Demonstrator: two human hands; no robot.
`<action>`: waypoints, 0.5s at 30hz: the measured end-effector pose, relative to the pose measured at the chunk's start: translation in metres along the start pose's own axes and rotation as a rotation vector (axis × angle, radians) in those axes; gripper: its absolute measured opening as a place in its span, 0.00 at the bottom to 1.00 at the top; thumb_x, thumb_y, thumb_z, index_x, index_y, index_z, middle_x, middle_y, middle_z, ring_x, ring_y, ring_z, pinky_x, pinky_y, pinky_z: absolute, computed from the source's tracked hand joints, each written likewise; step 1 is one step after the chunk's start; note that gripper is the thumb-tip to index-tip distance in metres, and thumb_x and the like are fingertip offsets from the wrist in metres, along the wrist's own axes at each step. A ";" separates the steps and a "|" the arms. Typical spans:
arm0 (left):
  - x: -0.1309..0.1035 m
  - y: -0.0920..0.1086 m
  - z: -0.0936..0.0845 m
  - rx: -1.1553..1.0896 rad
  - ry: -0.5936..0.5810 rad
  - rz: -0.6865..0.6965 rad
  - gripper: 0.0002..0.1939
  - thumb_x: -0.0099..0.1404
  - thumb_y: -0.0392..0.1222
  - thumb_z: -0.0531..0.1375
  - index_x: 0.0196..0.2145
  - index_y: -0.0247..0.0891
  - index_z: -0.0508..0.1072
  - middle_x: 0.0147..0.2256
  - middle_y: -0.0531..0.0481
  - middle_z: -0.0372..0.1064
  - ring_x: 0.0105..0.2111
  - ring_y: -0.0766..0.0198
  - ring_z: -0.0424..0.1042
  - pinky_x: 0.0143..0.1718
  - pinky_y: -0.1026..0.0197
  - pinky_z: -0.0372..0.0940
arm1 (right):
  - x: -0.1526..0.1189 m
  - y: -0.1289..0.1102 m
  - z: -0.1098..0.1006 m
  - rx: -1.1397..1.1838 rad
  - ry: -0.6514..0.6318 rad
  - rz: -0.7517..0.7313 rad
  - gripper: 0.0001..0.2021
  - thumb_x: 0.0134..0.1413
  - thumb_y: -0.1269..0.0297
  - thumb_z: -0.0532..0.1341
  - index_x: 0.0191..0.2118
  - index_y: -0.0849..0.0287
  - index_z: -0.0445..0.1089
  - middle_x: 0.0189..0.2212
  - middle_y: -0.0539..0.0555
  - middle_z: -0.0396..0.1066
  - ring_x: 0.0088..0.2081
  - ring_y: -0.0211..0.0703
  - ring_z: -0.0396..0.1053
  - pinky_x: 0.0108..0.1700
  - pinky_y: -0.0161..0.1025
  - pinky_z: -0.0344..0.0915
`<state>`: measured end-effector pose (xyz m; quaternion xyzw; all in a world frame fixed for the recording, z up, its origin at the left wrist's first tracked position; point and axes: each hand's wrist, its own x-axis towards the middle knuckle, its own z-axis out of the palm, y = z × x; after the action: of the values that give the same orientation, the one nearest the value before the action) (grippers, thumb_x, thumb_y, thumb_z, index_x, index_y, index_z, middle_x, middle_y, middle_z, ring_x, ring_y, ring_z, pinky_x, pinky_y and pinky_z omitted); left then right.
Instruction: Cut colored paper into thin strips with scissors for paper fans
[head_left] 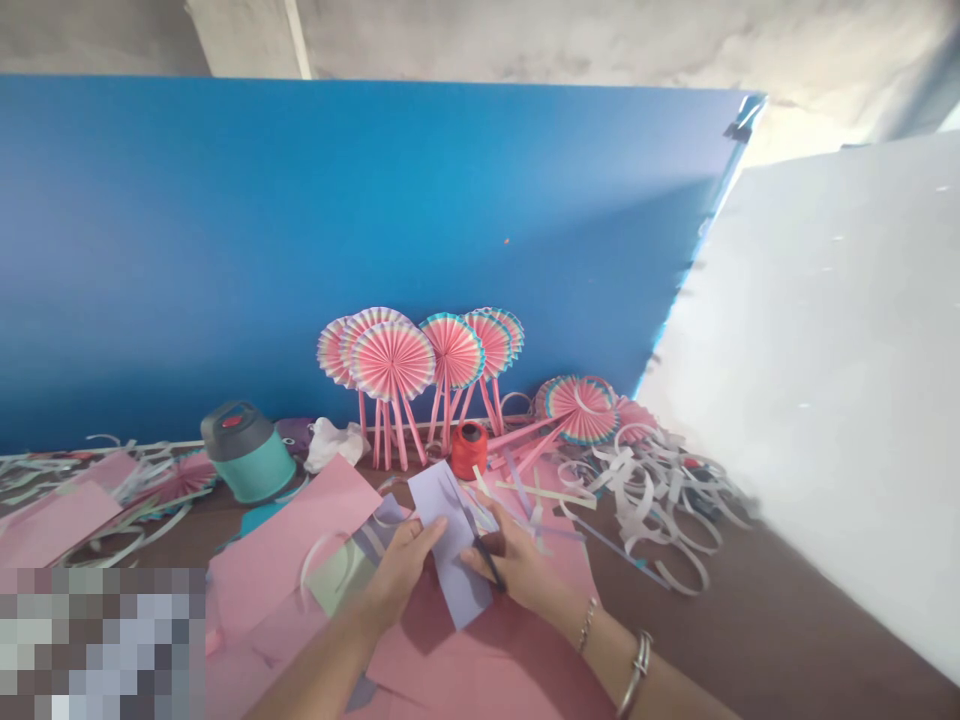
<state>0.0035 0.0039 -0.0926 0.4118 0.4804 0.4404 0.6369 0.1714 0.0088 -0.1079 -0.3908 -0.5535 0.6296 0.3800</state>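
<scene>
A folded-looking piece of lilac paper is pinched at its left edge by my left hand, thumb on top. My right hand grips a pair of scissors with dark handles, and its fingers also reach the paper's right side. The scissor blades lie along the paper's upper right edge; whether they are parted I cannot tell. Under both hands are sheets of pink paper. A pale green sheet lies left of my left hand. Just beyond the paper stands a red spool of thread.
Pink pleated paper fans lean against a blue panel. More fans lie at right beside a heap of curled white paper strips. A teal lidded container stands at left. A white panel borders the right side.
</scene>
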 end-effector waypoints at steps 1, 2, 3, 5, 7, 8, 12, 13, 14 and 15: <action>0.000 0.000 0.000 -0.004 -0.022 0.004 0.16 0.54 0.54 0.62 0.28 0.36 0.73 0.21 0.51 0.71 0.24 0.60 0.69 0.27 0.61 0.63 | 0.000 0.000 0.000 -0.013 0.008 -0.001 0.42 0.41 0.51 0.67 0.59 0.54 0.46 0.19 0.42 0.61 0.20 0.35 0.58 0.23 0.32 0.54; 0.001 0.000 0.000 -0.011 -0.043 0.010 0.17 0.54 0.54 0.62 0.30 0.35 0.74 0.22 0.50 0.73 0.25 0.59 0.70 0.28 0.60 0.64 | 0.000 0.000 0.000 -0.024 0.012 0.000 0.41 0.41 0.51 0.67 0.58 0.54 0.47 0.19 0.42 0.60 0.20 0.34 0.57 0.23 0.32 0.52; 0.002 -0.001 0.000 -0.019 -0.059 0.017 0.18 0.54 0.54 0.62 0.31 0.34 0.74 0.24 0.48 0.74 0.26 0.57 0.71 0.29 0.60 0.64 | 0.000 -0.001 0.000 -0.033 0.015 0.001 0.40 0.41 0.51 0.67 0.58 0.54 0.48 0.18 0.42 0.60 0.19 0.34 0.56 0.22 0.32 0.51; 0.003 -0.003 -0.001 -0.036 -0.076 0.026 0.20 0.55 0.55 0.61 0.35 0.34 0.75 0.28 0.45 0.76 0.29 0.55 0.73 0.30 0.59 0.65 | -0.001 -0.004 0.001 -0.050 0.020 0.007 0.39 0.41 0.51 0.67 0.57 0.55 0.49 0.18 0.41 0.58 0.19 0.34 0.55 0.22 0.32 0.50; 0.005 -0.005 -0.003 -0.047 -0.079 0.025 0.20 0.56 0.55 0.61 0.36 0.34 0.75 0.30 0.44 0.77 0.31 0.54 0.73 0.32 0.58 0.65 | -0.003 -0.008 0.002 -0.061 0.029 0.015 0.39 0.40 0.50 0.67 0.57 0.55 0.50 0.18 0.42 0.58 0.19 0.35 0.54 0.22 0.33 0.49; 0.005 -0.006 -0.003 -0.052 -0.076 0.024 0.20 0.56 0.55 0.61 0.37 0.34 0.75 0.31 0.44 0.77 0.31 0.55 0.73 0.33 0.58 0.65 | -0.003 -0.010 0.002 -0.065 0.032 0.015 0.39 0.40 0.50 0.67 0.56 0.55 0.51 0.18 0.42 0.58 0.19 0.35 0.54 0.22 0.33 0.49; 0.005 -0.006 -0.004 -0.062 -0.081 0.013 0.21 0.56 0.56 0.61 0.37 0.34 0.75 0.31 0.44 0.76 0.30 0.55 0.73 0.32 0.58 0.65 | -0.004 -0.012 0.003 -0.062 0.043 0.017 0.39 0.39 0.50 0.68 0.56 0.55 0.51 0.18 0.43 0.58 0.19 0.35 0.54 0.22 0.33 0.50; 0.005 -0.006 -0.003 -0.061 -0.086 0.012 0.21 0.55 0.56 0.61 0.36 0.33 0.75 0.31 0.44 0.76 0.30 0.55 0.73 0.32 0.58 0.65 | -0.004 -0.012 0.003 -0.069 0.050 0.022 0.40 0.38 0.50 0.68 0.56 0.55 0.51 0.18 0.42 0.58 0.19 0.35 0.54 0.21 0.33 0.50; 0.005 -0.005 -0.003 -0.058 -0.089 0.010 0.22 0.55 0.56 0.61 0.36 0.33 0.75 0.30 0.44 0.76 0.30 0.55 0.73 0.31 0.58 0.64 | -0.004 -0.011 0.003 -0.079 0.062 0.030 0.40 0.38 0.50 0.68 0.56 0.55 0.51 0.17 0.42 0.57 0.18 0.35 0.53 0.21 0.33 0.49; 0.004 -0.005 -0.003 -0.055 -0.089 0.009 0.21 0.55 0.56 0.61 0.35 0.33 0.75 0.30 0.44 0.76 0.29 0.55 0.73 0.31 0.58 0.64 | -0.003 -0.010 0.002 -0.092 0.075 0.037 0.40 0.38 0.50 0.68 0.56 0.55 0.51 0.17 0.42 0.57 0.18 0.35 0.53 0.21 0.33 0.49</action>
<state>0.0019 0.0070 -0.0996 0.4155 0.4377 0.4376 0.6666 0.1710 0.0058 -0.0977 -0.4414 -0.5600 0.5952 0.3706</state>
